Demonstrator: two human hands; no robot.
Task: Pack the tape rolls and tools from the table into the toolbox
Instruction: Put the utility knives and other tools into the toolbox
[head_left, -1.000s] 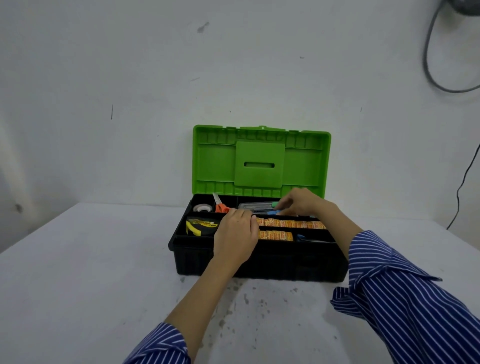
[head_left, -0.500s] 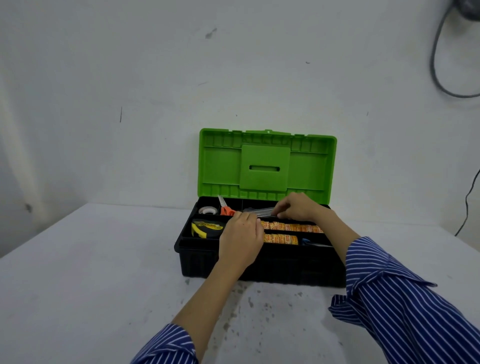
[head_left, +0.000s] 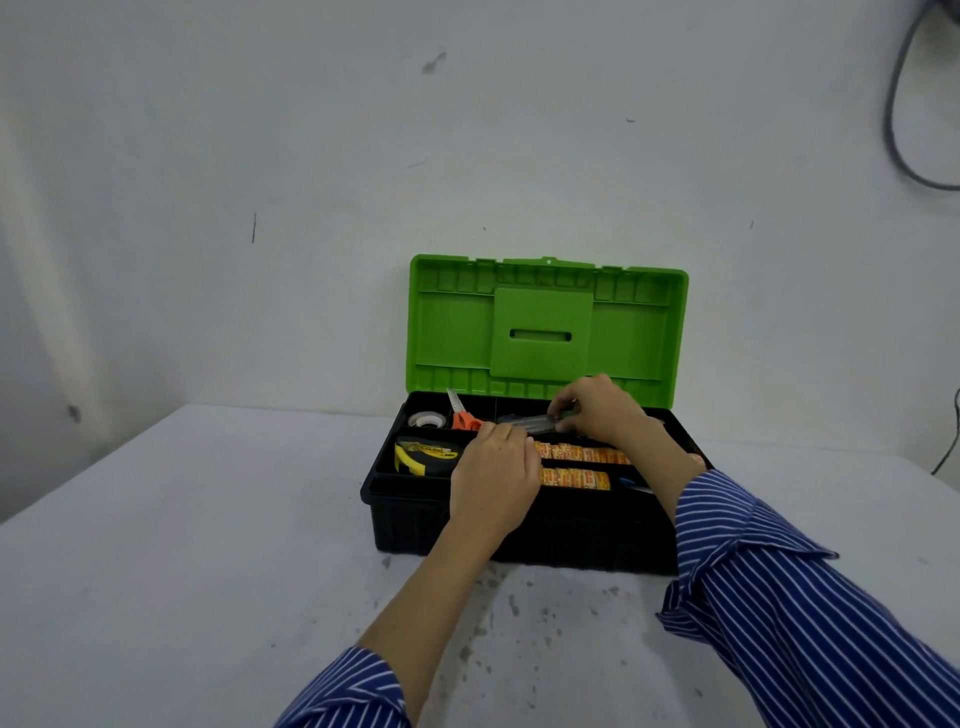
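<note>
A black toolbox (head_left: 410, 525) with an upright green lid (head_left: 452, 332) stands open on the white table. Its tray holds a clear tape roll (head_left: 427, 419), orange-handled scissors (head_left: 462, 413), a yellow tape measure (head_left: 423, 456) and two rows of orange-labelled tape rolls (head_left: 576, 477). My right hand (head_left: 597, 410) pinches a clear grey flat case (head_left: 530, 423) over the back compartment. At the case's left end is my left hand (head_left: 493, 478), fingers curled at its edge; the grip is hidden by the hand itself.
The white table (head_left: 182, 545) stretches left and in front of the box, with dark stains (head_left: 519, 603) near the front. A white wall rises right behind the lid. Cables (head_left: 898, 130) hang at the upper right.
The clear grey case has been lifted slightly off the back compartment by both hands. The view has shifted a little, the box sitting lower in frame.
</note>
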